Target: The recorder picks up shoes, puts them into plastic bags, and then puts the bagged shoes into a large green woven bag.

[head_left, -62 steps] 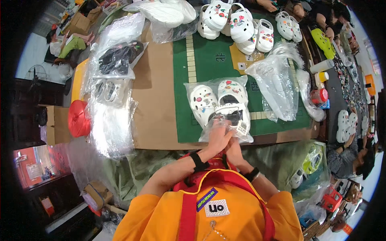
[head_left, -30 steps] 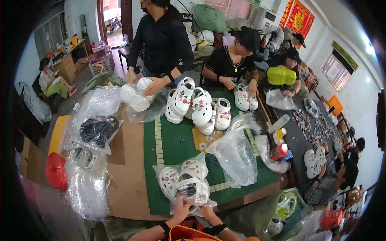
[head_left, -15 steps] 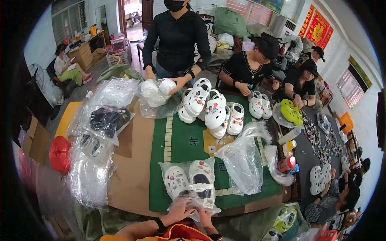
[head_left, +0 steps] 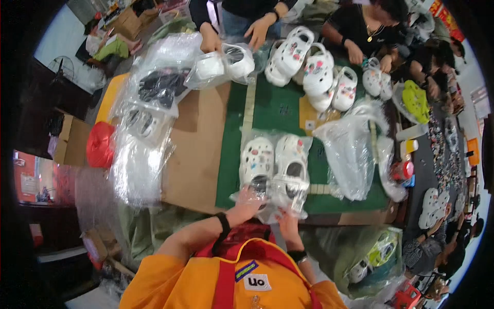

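A pair of white clogs point(head_left: 257, 157) with small colourful charms lies side by side in a clear plastic bag point(head_left: 280, 138) at the table's near edge. My left hand point(head_left: 245, 207) grips the bag's near end below the left clog's heel; its fingertips are partly behind plastic. At the other near corner, under the right clog, my right hand point(head_left: 288, 221) pinches the bag's edge. Just right of this pair lies a loose clear bag point(head_left: 350, 154). Farther off, several white clogs with charms point(head_left: 319, 74) are piled on the green mat point(head_left: 234, 170).
Across the table a co-worker's hands point(head_left: 260, 32) handle bagged white clogs point(head_left: 210, 67). Bagged clogs and stacked clear bags point(head_left: 139, 177) lie left, beside a red bundle point(head_left: 100, 145). A red-lidded jar point(head_left: 402, 170) stands right. Below the table's right side, an open sack holds bagged clogs point(head_left: 382, 248).
My view has tilted downward. The bagged clogs now lie straighter and side by side, with my hands still at the bag's near end. The co-worker opposite has lowered the white clogs toward the table.
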`<state>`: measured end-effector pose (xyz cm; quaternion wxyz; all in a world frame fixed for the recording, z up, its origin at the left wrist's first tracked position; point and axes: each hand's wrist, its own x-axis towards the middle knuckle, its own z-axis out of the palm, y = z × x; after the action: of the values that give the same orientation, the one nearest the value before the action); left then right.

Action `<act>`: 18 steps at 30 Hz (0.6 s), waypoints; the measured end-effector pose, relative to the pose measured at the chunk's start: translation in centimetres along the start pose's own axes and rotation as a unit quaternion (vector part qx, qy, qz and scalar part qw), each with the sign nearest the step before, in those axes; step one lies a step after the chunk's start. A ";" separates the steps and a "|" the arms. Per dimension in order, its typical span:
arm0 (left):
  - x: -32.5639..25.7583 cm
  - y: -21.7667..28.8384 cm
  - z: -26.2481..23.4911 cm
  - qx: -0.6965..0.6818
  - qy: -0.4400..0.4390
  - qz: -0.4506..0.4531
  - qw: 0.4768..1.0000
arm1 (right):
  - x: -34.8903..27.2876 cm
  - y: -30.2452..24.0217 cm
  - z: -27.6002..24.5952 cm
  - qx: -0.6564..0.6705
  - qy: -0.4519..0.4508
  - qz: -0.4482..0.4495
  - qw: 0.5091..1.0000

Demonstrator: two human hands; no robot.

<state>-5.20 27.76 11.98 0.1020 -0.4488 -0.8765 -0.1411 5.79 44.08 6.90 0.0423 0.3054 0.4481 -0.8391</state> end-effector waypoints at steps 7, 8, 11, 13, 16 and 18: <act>0.3 -0.2 0.0 -0.013 -0.080 -0.052 0.995 | -1.6 -3.6 5.6 0.098 0.088 0.045 0.990; 0.2 -0.1 -0.1 -0.045 -0.070 -0.049 0.995 | -1.6 -3.7 5.8 0.106 0.082 0.079 0.988; 0.0 0.1 -0.1 -0.055 -0.070 -0.052 0.995 | 0.0 -2.7 4.5 0.137 0.082 0.103 0.982; -0.3 -0.6 -0.2 -0.051 -0.035 -0.004 0.998 | 0.3 -2.6 4.5 0.166 0.117 0.102 0.974; -0.1 -1.5 -1.1 -0.057 -0.126 0.007 0.990 | 0.0 -2.2 4.5 0.186 0.141 0.045 0.971; -0.3 -1.6 -0.7 -0.063 -0.164 -0.011 0.984 | 0.1 -1.8 4.3 0.191 0.154 0.016 0.969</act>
<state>-6.29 26.37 12.31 -0.0730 -0.4615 -0.8757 -0.1222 3.10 41.83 9.93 -0.0727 0.4403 0.2754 -0.8515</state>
